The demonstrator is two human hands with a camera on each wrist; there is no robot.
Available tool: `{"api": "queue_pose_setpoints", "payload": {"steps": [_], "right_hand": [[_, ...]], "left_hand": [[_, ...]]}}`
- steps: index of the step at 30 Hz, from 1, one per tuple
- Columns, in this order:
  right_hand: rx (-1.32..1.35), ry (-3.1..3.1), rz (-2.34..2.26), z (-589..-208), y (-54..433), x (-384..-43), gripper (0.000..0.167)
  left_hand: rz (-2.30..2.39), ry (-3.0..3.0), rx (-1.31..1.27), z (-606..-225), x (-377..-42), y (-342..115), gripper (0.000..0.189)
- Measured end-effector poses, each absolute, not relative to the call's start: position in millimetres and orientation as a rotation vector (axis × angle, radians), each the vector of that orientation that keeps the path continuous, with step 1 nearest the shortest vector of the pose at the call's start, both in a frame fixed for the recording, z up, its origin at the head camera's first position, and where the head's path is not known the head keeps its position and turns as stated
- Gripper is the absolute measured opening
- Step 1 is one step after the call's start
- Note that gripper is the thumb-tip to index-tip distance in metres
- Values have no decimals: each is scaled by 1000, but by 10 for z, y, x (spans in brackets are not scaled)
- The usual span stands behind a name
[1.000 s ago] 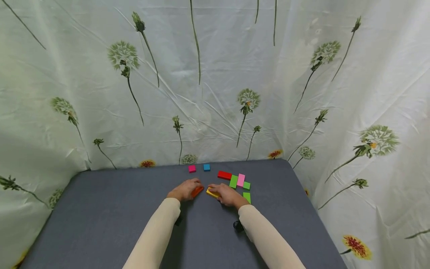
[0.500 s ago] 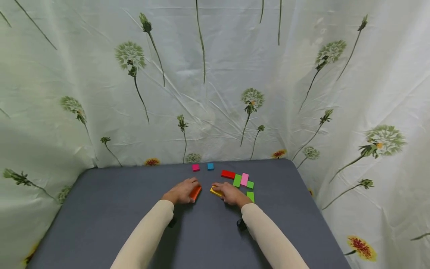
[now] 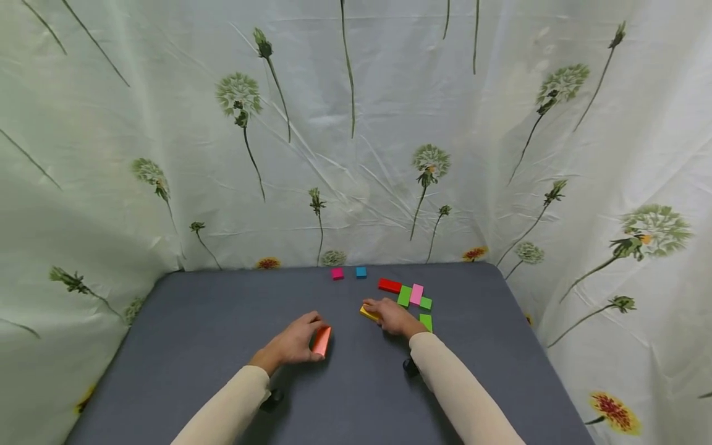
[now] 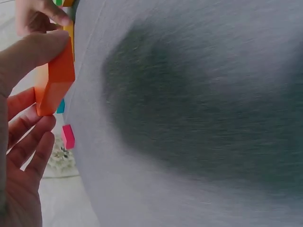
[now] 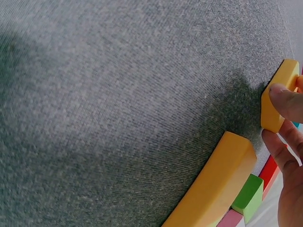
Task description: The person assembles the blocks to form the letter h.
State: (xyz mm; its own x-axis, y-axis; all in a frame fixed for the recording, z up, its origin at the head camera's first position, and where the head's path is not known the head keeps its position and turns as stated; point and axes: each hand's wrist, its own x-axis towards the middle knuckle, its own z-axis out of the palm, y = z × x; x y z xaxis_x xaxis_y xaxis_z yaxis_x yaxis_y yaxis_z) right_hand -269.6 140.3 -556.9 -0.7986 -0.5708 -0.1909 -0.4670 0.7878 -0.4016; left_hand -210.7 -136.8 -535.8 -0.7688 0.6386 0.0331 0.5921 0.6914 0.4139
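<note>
The person's left hand (image 3: pixel 295 340) has an orange block (image 3: pixel 322 342) pinched lengthwise: thumb on the near end, fingertips on the far end, so the block spans the gap between them. Its broad face is turned toward us, tilted. The right hand (image 3: pixel 394 316), farther forward, pinches a yellow block (image 3: pixel 369 313); from the right wrist, you can see the thumb laid over its face and a fingertip at its lower end, the rest of the block sticking out past the fingers. The 2 held blocks are apart.

Another yellow block (image 5: pixel 213 179) lies on the grey surface (image 3: pixel 222 334) near that hand's fingers. Just beyond sit a red block (image 3: pixel 390 285), 3 green blocks (image 3: pixel 405 295) and a pink block (image 3: pixel 416 294). Toward the back edge, a magenta block (image 3: pixel 337 273) and a blue block (image 3: pixel 361 272) lie side by side, apart, before the flowered cloth (image 3: pixel 378 123).
</note>
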Motion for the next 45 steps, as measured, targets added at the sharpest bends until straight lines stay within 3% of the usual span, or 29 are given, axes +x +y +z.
{"api": "queue_pose_setpoints", "payload": {"steps": [20,45], "right_hand": [[-783,2689,-490,-5532,1400,-2681,51],[-798,2664,-509,-5571,1392,-2684,53]], "left_hand": [[774,2851,831,-5620,-1295,-1820,58],[706,2885,816,-5748,-1168,-1925,57]]}}
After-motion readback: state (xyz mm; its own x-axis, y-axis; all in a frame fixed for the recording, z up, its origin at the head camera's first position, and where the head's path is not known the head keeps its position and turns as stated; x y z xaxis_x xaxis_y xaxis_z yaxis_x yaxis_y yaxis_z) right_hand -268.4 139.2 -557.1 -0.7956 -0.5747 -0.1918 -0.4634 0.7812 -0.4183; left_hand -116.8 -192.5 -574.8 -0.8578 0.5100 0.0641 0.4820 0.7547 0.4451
